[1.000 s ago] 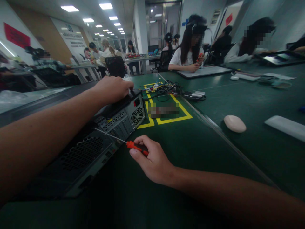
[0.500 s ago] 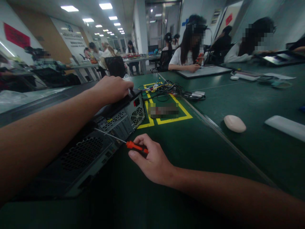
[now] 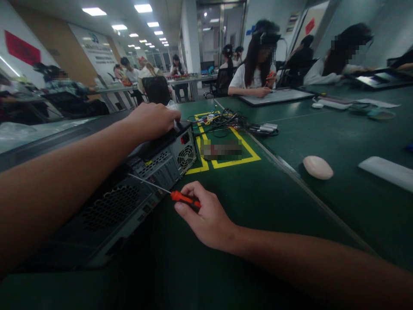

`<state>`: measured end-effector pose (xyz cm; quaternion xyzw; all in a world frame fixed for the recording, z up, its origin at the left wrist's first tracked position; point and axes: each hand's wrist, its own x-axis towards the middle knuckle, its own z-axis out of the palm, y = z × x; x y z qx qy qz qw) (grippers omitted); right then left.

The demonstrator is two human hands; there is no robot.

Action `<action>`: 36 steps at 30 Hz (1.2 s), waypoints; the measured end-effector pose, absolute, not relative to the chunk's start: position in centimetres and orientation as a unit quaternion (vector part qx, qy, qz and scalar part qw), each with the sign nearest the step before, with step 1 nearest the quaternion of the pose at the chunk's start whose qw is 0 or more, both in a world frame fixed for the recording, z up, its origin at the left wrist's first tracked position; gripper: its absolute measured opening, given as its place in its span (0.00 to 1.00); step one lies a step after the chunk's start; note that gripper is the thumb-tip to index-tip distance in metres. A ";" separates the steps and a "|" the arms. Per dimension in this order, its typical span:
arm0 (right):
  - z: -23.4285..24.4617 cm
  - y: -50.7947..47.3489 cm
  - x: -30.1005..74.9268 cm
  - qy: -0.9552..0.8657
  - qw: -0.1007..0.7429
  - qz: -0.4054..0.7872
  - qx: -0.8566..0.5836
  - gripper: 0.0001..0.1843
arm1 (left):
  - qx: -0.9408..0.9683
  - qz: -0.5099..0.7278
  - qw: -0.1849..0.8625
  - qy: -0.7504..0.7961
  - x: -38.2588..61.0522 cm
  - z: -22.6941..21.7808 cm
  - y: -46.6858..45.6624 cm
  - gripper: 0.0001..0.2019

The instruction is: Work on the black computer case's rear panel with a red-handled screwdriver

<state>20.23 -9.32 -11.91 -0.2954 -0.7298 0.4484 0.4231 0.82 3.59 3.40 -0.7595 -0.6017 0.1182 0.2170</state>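
A black and grey desktop computer case (image 3: 112,211) lies on the table at the left, its back panel with vents, slots and a fan grille (image 3: 186,156) facing right. My left hand (image 3: 155,120) rests on its upper side, fingers bent over the rear edge. The fingertips are partly hidden. Below it, my right hand (image 3: 206,215) is closed on the orange and black handle of a screwdriver (image 3: 185,198). Its thin metal shaft points left and up to the back panel. The tip meets the case near the slot covers, in shadow under my left forearm.
Tangled cables (image 3: 229,120) lie beyond the case, near yellow tape marks (image 3: 237,162) and a blurred-out item. A pale rounded object (image 3: 318,167) and a white bar (image 3: 387,170) sit at the right. Clear plastic (image 3: 45,131) is behind the case. Other people work across the green table (image 3: 274,241).
The screwdriver handle has turned slightly in my right hand, showing its orange and black parts differently. My left hand and the computer case stay where they were.
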 end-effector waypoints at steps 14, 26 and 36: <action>-12.1 -9.3 20.2 -0.729 0.424 0.449 -0.295 0.07 | -0.762 0.117 0.236 -0.591 0.5 3.1 3.9 0.24; -11.9 -9.4 20.3 -0.732 0.412 0.451 -0.303 0.07 | -0.764 0.115 0.228 -0.592 0.7 3.4 3.4 0.23; -11.8 -9.4 20.2 -0.733 0.410 0.450 -0.305 0.06 | -0.765 0.107 0.209 -0.599 0.6 3.4 3.6 0.25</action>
